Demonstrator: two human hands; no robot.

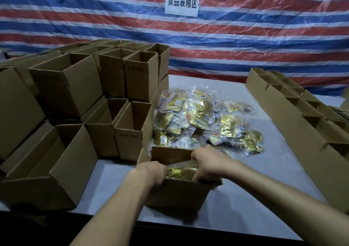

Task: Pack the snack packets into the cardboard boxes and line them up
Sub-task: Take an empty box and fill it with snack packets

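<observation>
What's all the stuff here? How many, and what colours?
open brown cardboard box: one, brown, table front, between the hands.
gold foil snack packets inside it: count hidden, gold.
pile of clear-wrapped gold snack packets: many, gold and clear, behind that box.
stacked empty brown cardboard boxes: many, brown, left.
row of brown cardboard boxes: several, brown, right.
grey table: one, grey, under everything.
striped plastic sheet: one, red-white-blue, back wall.
white paper signs: two, white with black writing, on the sheet.
left hand: one, box's near-left corner, fingers hidden inside.
right hand: one, box's right side, fingers hidden inside.
</observation>
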